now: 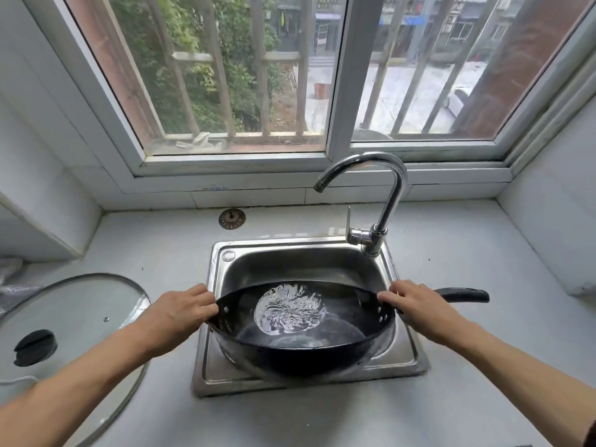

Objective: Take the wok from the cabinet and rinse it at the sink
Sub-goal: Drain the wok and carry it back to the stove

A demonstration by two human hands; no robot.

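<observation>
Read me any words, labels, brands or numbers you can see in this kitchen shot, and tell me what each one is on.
None can be read.
Window sill: a small strip of blue marks, too small and blurred to read.
Buildings outside the window: blue sign bands, too blurred to read.
Wok, faucet, sink, glass lid: no visible text.

Home kitchen, at the sink under a window.

I stand at a pale countertop (322, 421) with a small steel sink (400, 356) set in it, chrome gooseneck faucet (387, 201) behind, glass pot lid (80, 304) beside, sink strainer (232, 218) near tiled wall; barred sliding window (345, 91) shows trees, apartment blocks.
</observation>
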